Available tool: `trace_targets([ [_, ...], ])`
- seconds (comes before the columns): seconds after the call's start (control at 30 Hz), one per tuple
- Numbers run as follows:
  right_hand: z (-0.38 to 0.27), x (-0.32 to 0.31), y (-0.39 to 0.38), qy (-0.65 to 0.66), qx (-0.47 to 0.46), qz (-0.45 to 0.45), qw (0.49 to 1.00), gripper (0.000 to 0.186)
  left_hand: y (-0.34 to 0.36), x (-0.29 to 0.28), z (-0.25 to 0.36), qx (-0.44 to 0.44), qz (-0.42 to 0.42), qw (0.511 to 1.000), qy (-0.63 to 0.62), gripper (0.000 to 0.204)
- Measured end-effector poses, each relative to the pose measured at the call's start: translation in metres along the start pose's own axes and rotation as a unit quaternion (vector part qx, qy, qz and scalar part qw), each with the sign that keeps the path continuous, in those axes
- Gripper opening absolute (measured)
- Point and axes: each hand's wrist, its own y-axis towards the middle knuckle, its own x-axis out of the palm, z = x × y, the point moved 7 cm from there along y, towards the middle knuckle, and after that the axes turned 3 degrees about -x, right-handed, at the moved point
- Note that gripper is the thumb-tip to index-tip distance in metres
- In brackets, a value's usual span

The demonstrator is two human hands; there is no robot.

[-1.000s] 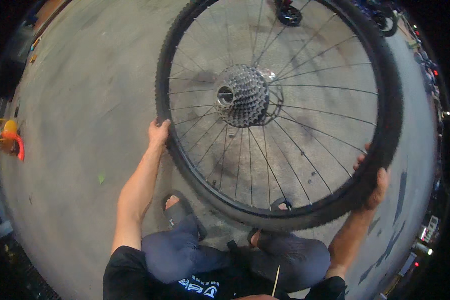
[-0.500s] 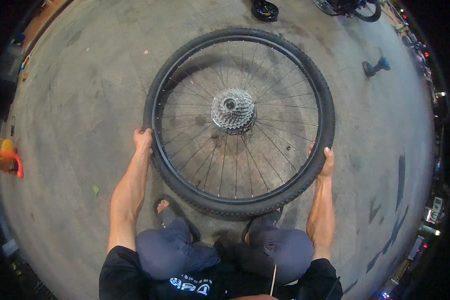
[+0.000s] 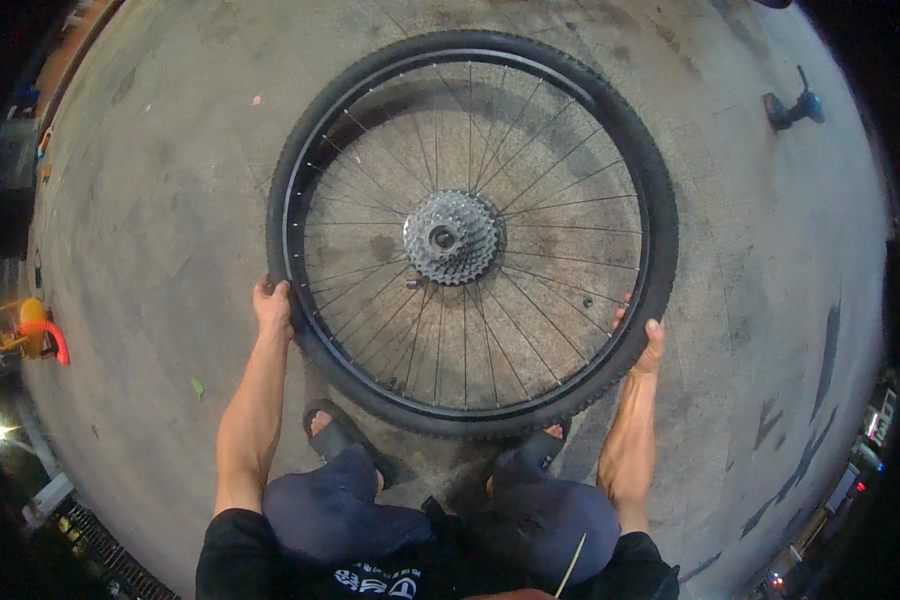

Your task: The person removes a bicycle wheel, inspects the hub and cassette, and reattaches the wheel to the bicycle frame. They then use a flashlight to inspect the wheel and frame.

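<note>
A bicycle wheel (image 3: 480, 421) with a black knobby tyre is held in front of my knees, its spokes and rim facing up at me. In its middle sits a silver cassette (image 3: 452, 238) with stacked sprockets. My left hand (image 3: 274, 306) is closed around the tyre at the lower left. On the lower right my right hand (image 3: 648, 347) grips the tyre, thumb on top and fingers curling round to the inner side of the rim. The undersides of both grips are hidden by the wheel.
A dark blue cordless drill (image 3: 795, 107) stands on the paved ground at the far right. At the left edge is a yellow object with a red-orange curved tube (image 3: 50, 335). A green leaf (image 3: 198, 388) lies left of my left forearm. My sandalled feet are below the wheel.
The wheel looks larger, nearer to me, and its hub has shifted slightly left and down in view. My head view has moved, and the dark items at the top have mostly left it. Both hands keep their grip.
</note>
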Motion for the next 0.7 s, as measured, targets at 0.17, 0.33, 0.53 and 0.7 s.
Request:
trace_targets([
  [0.17,0.002,-0.011,-0.010,-0.051,0.081,0.013,0.995,0.063,-0.015,-0.002,0.019,0.026,-0.062,0.989,0.134,0.056],
  [0.33,-0.047,-0.051,-0.069,-0.190,0.243,0.105,0.945,0.075,-0.072,-0.048,0.047,0.112,-0.099,0.883,0.444,0.044],
  [0.53,-0.278,-0.109,-0.276,-0.354,0.370,0.203,0.835,0.054,-0.225,-0.159,0.136,0.049,-0.142,0.839,0.523,0.038],
  [0.7,-0.390,-0.241,-0.422,-0.338,0.407,0.376,0.761,0.050,-0.392,-0.133,0.253,-0.089,-0.116,0.829,0.541,0.036],
])
